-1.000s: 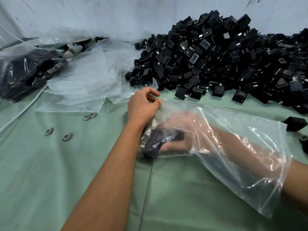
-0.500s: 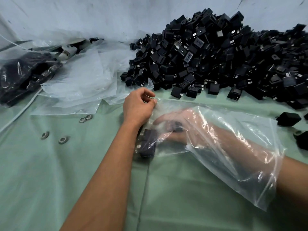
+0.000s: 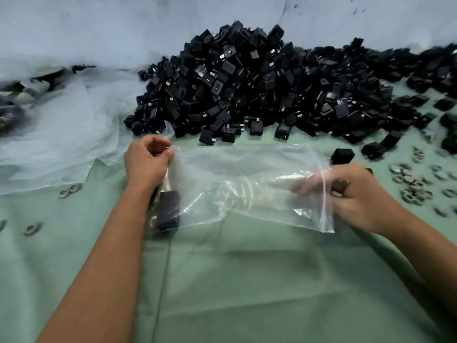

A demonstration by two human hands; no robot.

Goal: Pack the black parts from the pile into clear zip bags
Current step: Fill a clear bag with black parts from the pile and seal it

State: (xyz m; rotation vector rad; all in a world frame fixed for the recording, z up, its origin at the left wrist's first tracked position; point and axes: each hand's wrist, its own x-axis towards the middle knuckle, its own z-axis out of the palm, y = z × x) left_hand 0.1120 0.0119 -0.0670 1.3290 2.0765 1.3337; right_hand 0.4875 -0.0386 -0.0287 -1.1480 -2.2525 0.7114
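A large pile of black parts covers the back of the green cloth. A clear zip bag lies flat in front of it, its closed end to the left and its mouth to the right. One black part rests inside the bag at the closed end, beside my left wrist. My left hand pinches the bag's far left corner. My right hand is at the bag's mouth, its fingertips still inside the plastic and its fingers curled on the rim.
Loose clear bags lie spread at the left. Small metal rings are scattered at the right, and a few more metal rings sit at the left. Stray black parts lie near my right hand. A wall rises behind the pile.
My right hand has withdrawn from deep inside the bag to its mouth, leaving the black part at the closed end. The bag now lies flatter. The view has shifted to the right.
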